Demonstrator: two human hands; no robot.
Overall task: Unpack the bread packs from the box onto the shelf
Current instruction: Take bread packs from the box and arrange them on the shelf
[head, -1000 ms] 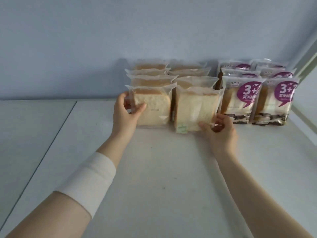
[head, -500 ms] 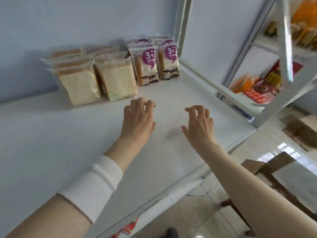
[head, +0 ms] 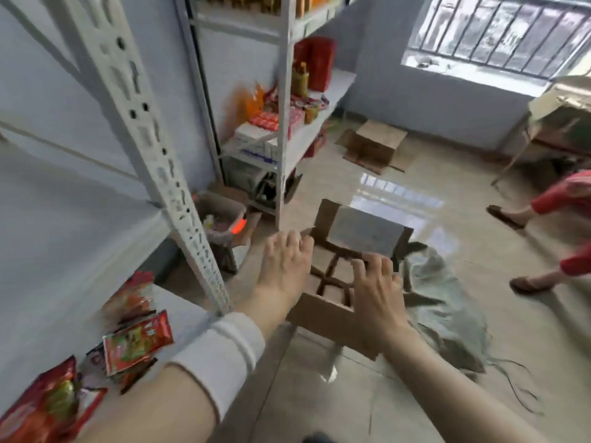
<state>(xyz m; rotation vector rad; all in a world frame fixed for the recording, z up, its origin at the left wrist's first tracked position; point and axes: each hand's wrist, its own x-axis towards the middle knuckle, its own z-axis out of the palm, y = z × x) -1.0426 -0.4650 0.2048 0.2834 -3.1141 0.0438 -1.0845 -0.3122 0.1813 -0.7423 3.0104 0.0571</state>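
Since another pack is probably wanted, the left hand (head: 285, 266) and right hand (head: 379, 294) are held over the open box (head: 321, 316) on the floor (head: 303, 394), each grip loose, fingers (head: 372, 266) apart and empty, though no bread packs can be made out inside tbh.

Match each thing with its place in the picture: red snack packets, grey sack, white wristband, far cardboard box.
Things: 1 red snack packets; 2 grey sack; 3 white wristband; 4 far cardboard box.
Places: A on the left forearm; B on the floor, right of the open box; C on the low shelf, bottom left; D by the far wall.
Pairs: 1-C; 2-B; 3-A; 4-D.
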